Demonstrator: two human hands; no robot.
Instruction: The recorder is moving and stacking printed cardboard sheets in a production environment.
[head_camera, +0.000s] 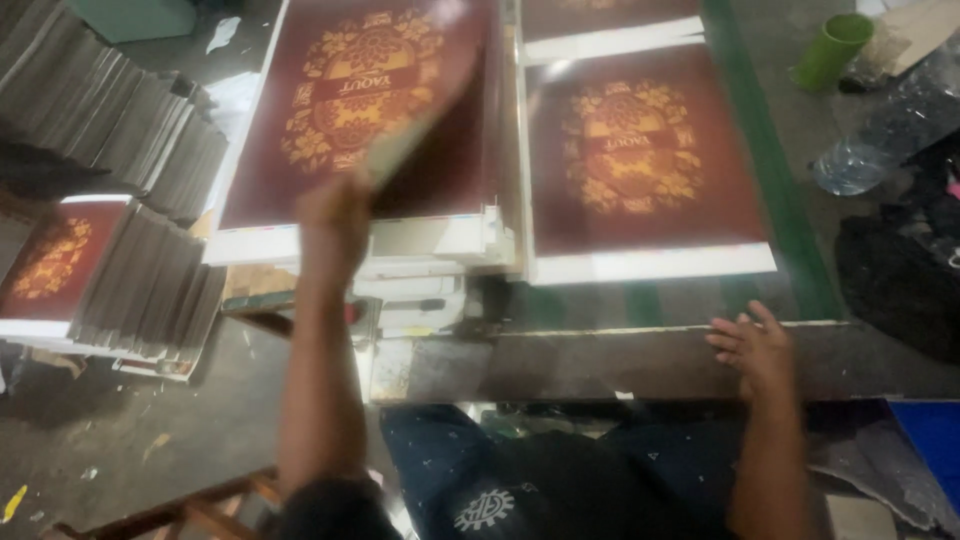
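My left hand is raised over the left pile and grips a maroon printed sheet with a gold ornament; the sheet is tilted and blurred. Beneath it lies a stack of the same maroon sheets on white paper. My right hand rests flat, fingers apart, on the front edge of the green-topped table. Just beyond that hand lies another maroon sheet with a gold ornament, flat on the table.
Fanned piles of printed sheets stand on the floor at left, more grey stacks behind them. A green cup, a clear plastic bottle and dark cloth lie at right. My dark-trousered lap is below the table edge.
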